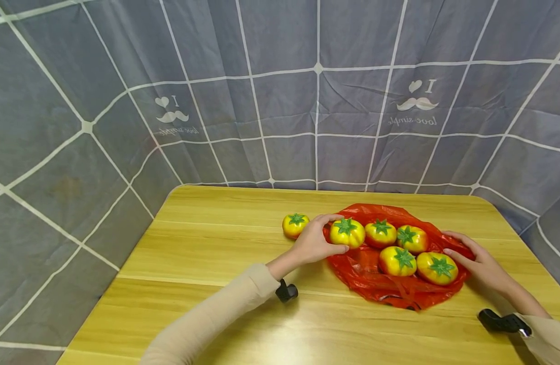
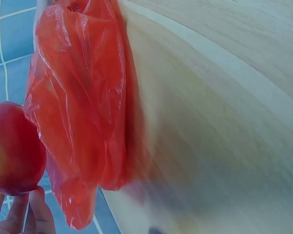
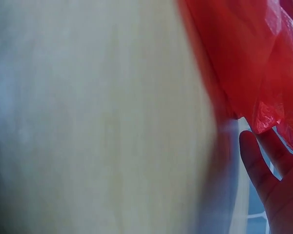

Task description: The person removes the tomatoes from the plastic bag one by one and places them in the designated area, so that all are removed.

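My left hand grips a yellow-red tomato with a green star-shaped leaf top, its thumb in front and fingers behind. This tomato is over the left edge of a red plastic bag. In the left wrist view, the same tomato shows its red side beside the bag's crumpled wall. My right hand holds the bag's right edge, thumb on the near side. In the right wrist view, fingers reach to the bag's film. Several similar tomatoes lie in the bag.
Another tomato stands on the wooden table, just left of my left hand. A grey curtain with white grid lines hangs behind the table and along its left side. Black wrist devices sit at both cuffs.
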`<state>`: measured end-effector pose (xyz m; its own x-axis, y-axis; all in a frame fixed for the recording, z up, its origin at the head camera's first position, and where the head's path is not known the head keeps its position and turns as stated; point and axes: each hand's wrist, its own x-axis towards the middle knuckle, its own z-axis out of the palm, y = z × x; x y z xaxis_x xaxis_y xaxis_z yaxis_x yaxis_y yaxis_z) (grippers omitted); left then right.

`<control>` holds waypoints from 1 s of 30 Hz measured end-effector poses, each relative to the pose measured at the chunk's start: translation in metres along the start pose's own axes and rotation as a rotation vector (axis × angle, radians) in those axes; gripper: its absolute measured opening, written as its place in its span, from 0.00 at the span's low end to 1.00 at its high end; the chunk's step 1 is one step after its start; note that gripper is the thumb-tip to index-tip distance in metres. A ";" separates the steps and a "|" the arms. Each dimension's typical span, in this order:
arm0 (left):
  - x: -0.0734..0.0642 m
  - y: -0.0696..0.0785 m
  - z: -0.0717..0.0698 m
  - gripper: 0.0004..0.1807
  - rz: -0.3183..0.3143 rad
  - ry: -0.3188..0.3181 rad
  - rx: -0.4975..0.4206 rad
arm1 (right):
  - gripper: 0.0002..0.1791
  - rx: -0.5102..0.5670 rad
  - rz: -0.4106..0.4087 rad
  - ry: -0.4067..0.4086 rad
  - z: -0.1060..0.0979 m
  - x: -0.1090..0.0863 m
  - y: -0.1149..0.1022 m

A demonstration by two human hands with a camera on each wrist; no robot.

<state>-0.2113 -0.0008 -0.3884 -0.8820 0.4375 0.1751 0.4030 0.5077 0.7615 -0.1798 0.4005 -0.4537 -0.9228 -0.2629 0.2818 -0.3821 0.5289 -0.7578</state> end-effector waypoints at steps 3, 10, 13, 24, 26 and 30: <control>-0.001 -0.002 -0.004 0.36 -0.010 0.003 -0.013 | 0.25 -0.002 -0.004 -0.002 0.001 0.000 0.000; -0.007 -0.008 -0.015 0.37 -0.021 0.026 -0.045 | 0.25 -0.002 -0.004 -0.011 0.000 0.000 0.000; -0.008 -0.010 -0.019 0.37 -0.026 0.039 -0.067 | 0.26 0.001 -0.003 -0.011 0.000 0.000 -0.001; -0.018 -0.023 -0.034 0.37 -0.063 0.070 -0.116 | 0.26 0.012 -0.003 -0.009 0.000 -0.001 -0.001; -0.020 -0.026 -0.038 0.37 -0.064 0.077 -0.115 | 0.26 0.014 -0.007 -0.009 0.000 -0.001 -0.001; -0.022 -0.029 -0.045 0.37 -0.069 0.093 -0.113 | 0.26 0.016 -0.009 -0.009 0.000 -0.001 -0.001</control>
<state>-0.2144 -0.0587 -0.3865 -0.9276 0.3312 0.1729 0.3153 0.4455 0.8379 -0.1785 0.4000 -0.4532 -0.9189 -0.2745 0.2834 -0.3892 0.5134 -0.7648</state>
